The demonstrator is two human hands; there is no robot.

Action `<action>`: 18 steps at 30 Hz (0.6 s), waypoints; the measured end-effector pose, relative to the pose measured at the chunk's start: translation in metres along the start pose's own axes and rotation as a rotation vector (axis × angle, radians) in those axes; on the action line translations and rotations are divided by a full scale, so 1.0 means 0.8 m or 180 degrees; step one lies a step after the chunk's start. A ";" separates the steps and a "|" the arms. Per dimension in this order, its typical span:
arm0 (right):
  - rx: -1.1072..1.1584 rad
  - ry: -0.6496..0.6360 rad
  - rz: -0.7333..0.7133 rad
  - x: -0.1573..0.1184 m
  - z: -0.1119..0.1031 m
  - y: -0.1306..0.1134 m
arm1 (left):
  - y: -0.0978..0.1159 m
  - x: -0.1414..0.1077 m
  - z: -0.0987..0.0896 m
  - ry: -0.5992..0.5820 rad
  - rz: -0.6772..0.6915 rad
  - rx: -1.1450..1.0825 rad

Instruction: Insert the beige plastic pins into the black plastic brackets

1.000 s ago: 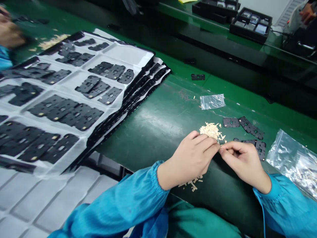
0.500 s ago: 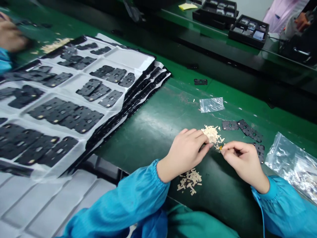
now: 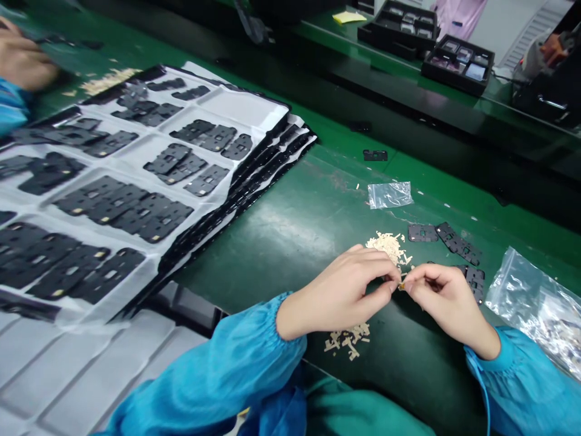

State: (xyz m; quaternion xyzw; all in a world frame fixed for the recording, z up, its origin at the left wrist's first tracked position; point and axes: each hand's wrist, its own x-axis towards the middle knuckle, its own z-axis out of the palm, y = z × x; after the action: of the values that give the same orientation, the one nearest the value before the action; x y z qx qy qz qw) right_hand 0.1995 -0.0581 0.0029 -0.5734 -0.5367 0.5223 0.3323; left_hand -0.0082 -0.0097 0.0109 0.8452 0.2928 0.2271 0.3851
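Note:
My right hand (image 3: 447, 303) is closed in a pinch on a small yellow-orange piece (image 3: 401, 287), too small to name. Fingertip to fingertip with it, my left hand (image 3: 347, 290) is pinched too; whatever it grips is too small to make out. Just behind the fingers lies a heap of small pale strips (image 3: 387, 243). A second heap of tan pieces (image 3: 348, 340) is partly covered by my left hand and wrist. Flat black plates with cut-outs (image 3: 422, 232) lie beyond my right hand, one of them (image 3: 474, 283) partly hidden behind it.
Stacked white-lined trays (image 3: 267, 118) of black plates fill the left. A small clear bag (image 3: 390, 195) lies farther back, a larger filled bag (image 3: 540, 309) at right. Black boxes (image 3: 458, 63) stand on the rear ledge. Another person's hand (image 3: 25, 57) is at upper left.
My left hand has come away from the pale heap, slightly down and right, to meet my right fingertips. The yellow-orange piece has shifted slightly toward me. The view has tilted a little.

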 end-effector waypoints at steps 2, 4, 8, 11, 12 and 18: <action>-0.0107 0.0048 -0.0108 -0.002 0.000 0.001 | 0.000 0.000 0.002 0.0058 0.0026 0.0101; -0.0235 0.0160 -0.0242 -0.004 0.000 0.003 | -0.002 -0.001 0.007 0.0459 -0.0022 0.0226; -0.0590 0.0398 -0.0545 -0.005 0.000 0.009 | -0.002 -0.002 0.017 0.0947 -0.0095 0.0569; -0.0775 0.0370 -0.0690 -0.007 0.000 0.009 | 0.005 -0.003 0.016 0.0652 0.0002 0.0627; -0.0800 0.0328 -0.0703 -0.008 -0.001 0.009 | 0.007 -0.003 0.015 0.0571 0.0035 0.0648; -0.0930 0.0005 -0.0640 -0.012 -0.004 -0.002 | 0.008 -0.002 0.012 0.0557 0.0343 0.1079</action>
State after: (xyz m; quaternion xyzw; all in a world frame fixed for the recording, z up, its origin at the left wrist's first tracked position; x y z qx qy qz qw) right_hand 0.2034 -0.0667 0.0074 -0.5594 -0.6612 0.4025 0.2965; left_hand -0.0016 -0.0192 0.0104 0.8894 0.3135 0.2675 0.1977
